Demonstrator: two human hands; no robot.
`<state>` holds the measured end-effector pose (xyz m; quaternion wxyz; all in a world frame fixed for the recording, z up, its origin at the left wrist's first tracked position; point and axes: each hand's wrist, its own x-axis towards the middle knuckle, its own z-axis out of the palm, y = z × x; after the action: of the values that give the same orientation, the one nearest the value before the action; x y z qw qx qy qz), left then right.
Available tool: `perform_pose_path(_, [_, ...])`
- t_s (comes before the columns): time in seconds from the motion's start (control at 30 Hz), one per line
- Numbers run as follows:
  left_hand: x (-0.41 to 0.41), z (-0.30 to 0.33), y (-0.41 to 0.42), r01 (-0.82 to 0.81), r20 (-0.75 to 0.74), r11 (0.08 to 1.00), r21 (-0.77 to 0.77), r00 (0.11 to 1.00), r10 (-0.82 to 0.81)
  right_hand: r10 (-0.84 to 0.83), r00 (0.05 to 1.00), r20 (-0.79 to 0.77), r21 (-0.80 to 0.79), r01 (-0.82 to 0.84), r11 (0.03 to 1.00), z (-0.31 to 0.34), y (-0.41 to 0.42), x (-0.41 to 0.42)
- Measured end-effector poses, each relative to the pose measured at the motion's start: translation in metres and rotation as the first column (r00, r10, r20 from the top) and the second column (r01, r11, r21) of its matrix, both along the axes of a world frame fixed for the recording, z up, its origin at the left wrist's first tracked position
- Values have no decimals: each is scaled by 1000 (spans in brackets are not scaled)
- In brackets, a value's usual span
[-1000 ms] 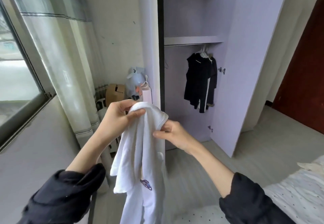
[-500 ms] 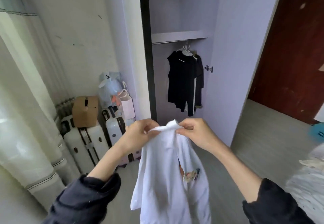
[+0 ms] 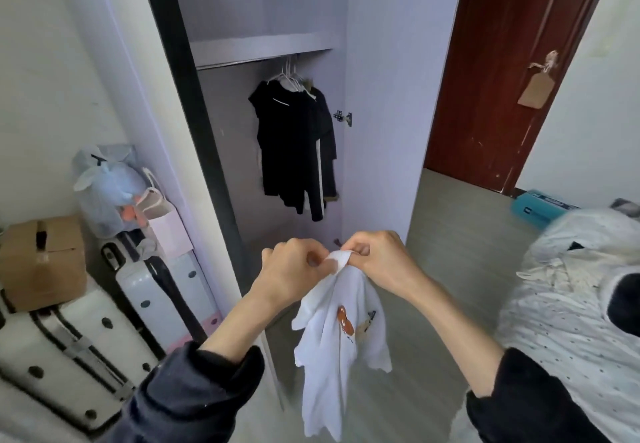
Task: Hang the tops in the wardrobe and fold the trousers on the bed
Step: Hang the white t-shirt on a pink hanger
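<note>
Left hand (image 3: pixel 294 271) and right hand (image 3: pixel 375 257) side by side at centre — each grip pinching top edge of white T-shirt (image 3: pixel 341 338); shirt hangs free below, orange print showing; open wardrobe (image 3: pixel 263 47) at 12 o'clock, black tops (image 3: pixel 294 144) on white hangers (image 3: pixel 289 77); bed (image 3: pixel 568 304) at 3 o'clock; suitcases (image 3: pixel 69 349) at 9 o'clock.

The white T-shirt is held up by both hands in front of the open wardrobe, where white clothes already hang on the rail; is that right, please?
Not quite: the head view shows the hanging clothes are black. Both the left hand and right hand do pinch the white T-shirt before the open wardrobe.
</note>
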<state>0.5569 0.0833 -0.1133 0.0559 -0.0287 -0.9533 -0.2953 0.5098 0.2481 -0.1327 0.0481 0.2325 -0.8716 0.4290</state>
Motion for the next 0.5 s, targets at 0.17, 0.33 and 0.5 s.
perform_pose_path(0.17, [-77, -3, 8, -19, -7, 992, -129, 1000, 19, 21, 996, 84, -75, -14, 997, -17, 4, -62])
perform_pose_path(0.33, [-176, -1, 19, -64, 42, 996, 58, 997, 61, 220, 912, 348, -219, -149, 964, -13, 23, -162])
perform_pose_path(0.5, [-257, 11, 35, -114, -30, 993, 43, 993, 116, 250, 890, 380, -166, -201, 966, -26, 35, -243])
